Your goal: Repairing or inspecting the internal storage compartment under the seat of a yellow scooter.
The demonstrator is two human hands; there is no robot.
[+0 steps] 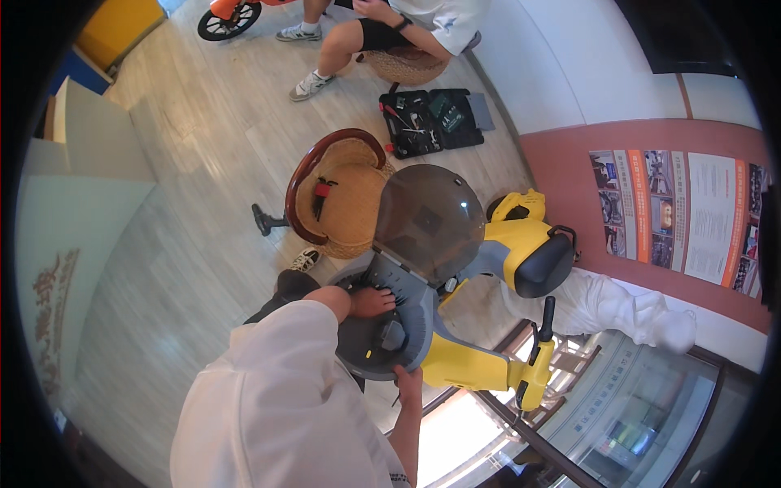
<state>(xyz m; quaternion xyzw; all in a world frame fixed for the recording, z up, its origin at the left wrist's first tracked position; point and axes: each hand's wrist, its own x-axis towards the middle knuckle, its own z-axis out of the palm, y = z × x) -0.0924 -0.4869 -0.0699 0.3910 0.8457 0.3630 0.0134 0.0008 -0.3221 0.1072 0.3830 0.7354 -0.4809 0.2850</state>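
Observation:
A yellow scooter stands in front of me, with a grey tub-like basket at its front. Hinged to the basket is a smoky see-through lid, tilted up. My left hand reaches inside, its fingers stretched out against the slotted dark inner wall. At the near rim, my right hand grips the basket's edge, thumb on top and the other fingers partly hidden underneath. Inside lie a small grey block-like part and a tiny yellow piece.
A wicker chair holding a black-and-red item stands just beyond the basket. Farther off, an opened tool case lies by a seated person. White wrapping sits beside the scooter's seat. Handlebars stick out right.

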